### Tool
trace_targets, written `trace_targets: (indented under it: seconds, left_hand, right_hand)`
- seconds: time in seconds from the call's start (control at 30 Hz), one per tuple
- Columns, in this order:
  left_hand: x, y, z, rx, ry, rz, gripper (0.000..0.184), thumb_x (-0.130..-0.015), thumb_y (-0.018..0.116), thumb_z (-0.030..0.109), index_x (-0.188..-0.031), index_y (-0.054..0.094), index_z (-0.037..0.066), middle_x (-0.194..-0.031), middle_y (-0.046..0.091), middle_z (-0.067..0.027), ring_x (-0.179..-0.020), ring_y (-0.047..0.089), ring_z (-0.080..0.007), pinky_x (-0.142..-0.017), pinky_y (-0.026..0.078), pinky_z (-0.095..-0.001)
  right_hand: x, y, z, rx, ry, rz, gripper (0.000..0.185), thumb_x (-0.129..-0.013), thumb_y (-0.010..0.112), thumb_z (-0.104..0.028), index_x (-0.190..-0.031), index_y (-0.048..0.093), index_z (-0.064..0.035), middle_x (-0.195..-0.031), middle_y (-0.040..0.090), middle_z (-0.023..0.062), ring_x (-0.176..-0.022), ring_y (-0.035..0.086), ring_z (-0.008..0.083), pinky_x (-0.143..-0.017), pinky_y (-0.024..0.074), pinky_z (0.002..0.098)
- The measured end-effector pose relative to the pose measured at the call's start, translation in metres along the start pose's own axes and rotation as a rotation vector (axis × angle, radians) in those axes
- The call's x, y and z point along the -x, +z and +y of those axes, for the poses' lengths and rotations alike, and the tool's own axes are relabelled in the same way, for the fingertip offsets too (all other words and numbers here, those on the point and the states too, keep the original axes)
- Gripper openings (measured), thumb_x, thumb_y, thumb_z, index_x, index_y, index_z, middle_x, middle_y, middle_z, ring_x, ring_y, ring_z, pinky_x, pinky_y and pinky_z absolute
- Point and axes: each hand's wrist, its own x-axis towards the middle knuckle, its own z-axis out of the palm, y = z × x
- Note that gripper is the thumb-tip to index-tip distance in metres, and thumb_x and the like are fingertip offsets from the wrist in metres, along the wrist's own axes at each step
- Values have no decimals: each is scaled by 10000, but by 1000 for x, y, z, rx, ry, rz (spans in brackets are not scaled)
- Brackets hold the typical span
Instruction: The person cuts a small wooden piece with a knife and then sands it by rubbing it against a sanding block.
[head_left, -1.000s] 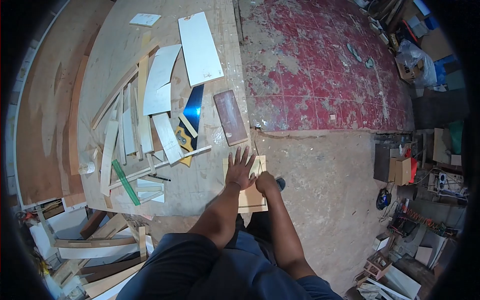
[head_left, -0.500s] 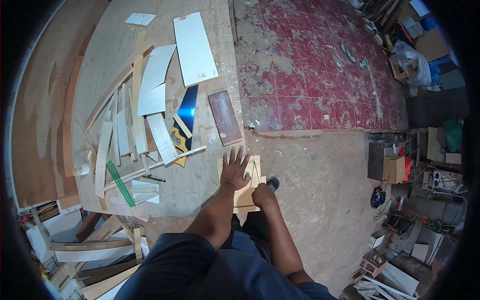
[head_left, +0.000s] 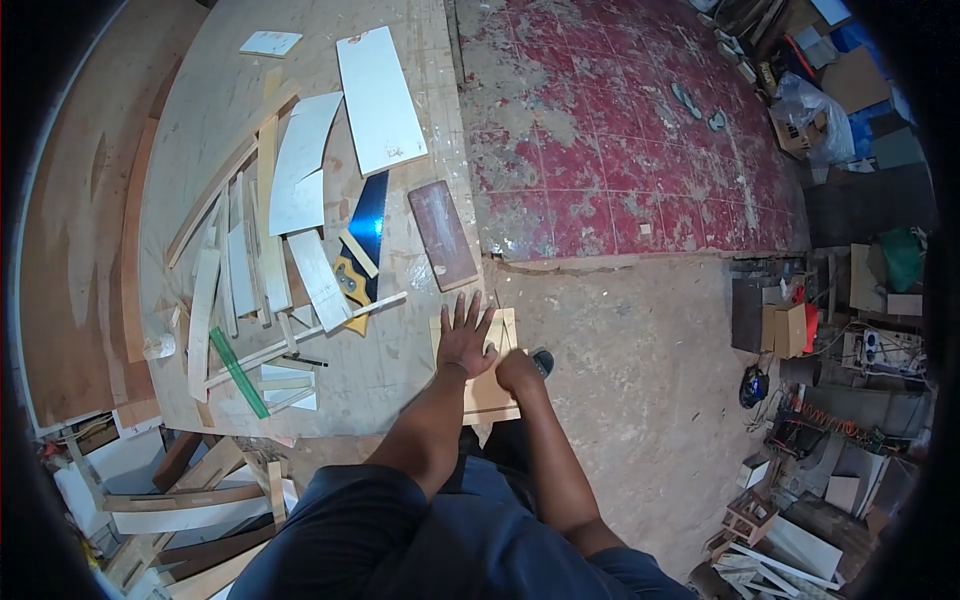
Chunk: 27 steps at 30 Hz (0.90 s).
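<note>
My left hand (head_left: 464,340) lies flat with spread fingers on a pale wooden board (head_left: 485,402) at the table's near right corner. To its right, my right hand (head_left: 518,372) is closed in a fist over the board's right side. From the fist a thin, narrow tool (head_left: 506,322), seen edge-on, points away toward the board's far edge; its handle is hidden in my fingers. Beyond my left hand rests a brown rectangular block (head_left: 443,236). A handsaw (head_left: 367,225) with a blue blade and yellow handle lies farther left, a small wood strip across it.
White panels (head_left: 382,100), several wood strips (head_left: 265,200) and a green strip (head_left: 238,372) cover the worktable (head_left: 385,395). Offcuts (head_left: 190,500) pile up at lower left. A dark shoe (head_left: 543,361) shows beside the board. Boxes (head_left: 788,330) and clutter line the right side.
My right fist has pushed forward, away from my body, along the board. My left hand stays pressed in place. The whole view has shifted slightly.
</note>
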Motion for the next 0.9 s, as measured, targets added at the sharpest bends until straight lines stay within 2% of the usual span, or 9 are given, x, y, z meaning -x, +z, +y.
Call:
trace_targets:
  seconds: [0.13, 0.33, 0.4, 0.53, 0.6, 0.67, 0.8, 0.83, 0.9]
  left_hand:
    - [-1, -8, -2, 9, 11, -54, 875, -732, 565, 464, -1493, 233, 189, -1578, 68, -124, -1442, 29, -387, -1117, 30, -614]
    - [1, -2, 0, 64, 11, 33, 850, -725, 564, 412, -1484, 259, 179, -1574, 84, -131, -1432, 67, -406, -1119, 49, -611]
    - [0, -3, -1, 65, 11, 56, 852, -721, 567, 417, -1480, 267, 174, -1572, 90, -136, -1433, 66, -404, -1116, 55, -615]
    - [-3, -4, -3, 34, 15, -11, 864, -719, 579, 437, -1480, 264, 177, -1572, 85, -137, -1433, 63, -404, -1113, 61, -617]
    - [2, 0, -2, 33, 21, -35, 875, -719, 593, 447, -1483, 258, 182, -1573, 79, -136, -1434, 58, -403, -1113, 62, -616]
    - [-1, 0, -1, 5, 4, -2, 911, -727, 615, 485, -1496, 221, 197, -1575, 71, -132, -1438, 42, -396, -1116, 63, -611]
    - [-3, 3, -2, -26, -6, -34, 910, -740, 603, 490, -1502, 196, 202, -1575, 65, -130, -1439, 34, -390, -1113, 63, -616]
    - [-4, 10, -4, -36, 8, -5, 889, -750, 582, 479, -1501, 193, 202, -1576, 61, -127, -1439, 35, -390, -1113, 60, -618]
    - [-4, 13, -4, -49, 25, 28, 868, -760, 560, 467, -1500, 190, 203, -1576, 57, -124, -1438, 35, -389, -1113, 58, -619]
  right_hand:
    - [-8, -22, -29, -85, 0, -44, 315, -827, 598, -176, -873, 630, 134, -828, 661, 289, -695, 688, 362, -630, 561, 417]
    - [24, -10, 3, 17, 13, -45, 287, -850, 535, -144, -918, 642, 114, -954, 633, 334, -811, 683, 379, -648, 549, 445]
    - [9, -16, -12, -7, 93, -106, 315, -835, 559, -183, -1018, 645, 58, -1074, 627, 280, -1038, 619, 382, -885, 501, 435]
    - [-19, -30, -32, -118, 99, -195, 282, -809, 618, -211, -868, 683, 57, -987, 651, 274, -978, 651, 348, -846, 523, 425]
    - [-2, -26, -27, -138, 142, -216, 292, -813, 616, -207, -939, 666, 52, -1037, 640, 278, -1004, 639, 360, -866, 515, 422]
    - [21, -15, -14, -36, 140, -50, 319, -831, 588, -203, -1026, 621, 46, -1084, 629, 277, -1037, 622, 374, -889, 502, 426]
    - [24, -17, -26, -87, 163, -139, 323, -861, 527, -166, -1102, 560, 45, -1074, 631, 272, -1040, 618, 376, -898, 492, 443]
    - [14, -12, -25, -175, -16, -224, 345, -876, 503, -165, -1149, 536, 44, -1067, 629, 276, -1028, 624, 369, -887, 495, 449]
    - [9, 0, -27, -94, -42, -176, 350, -881, 491, -167, -1161, 525, 41, -1065, 628, 280, -1022, 623, 380, -876, 500, 451]
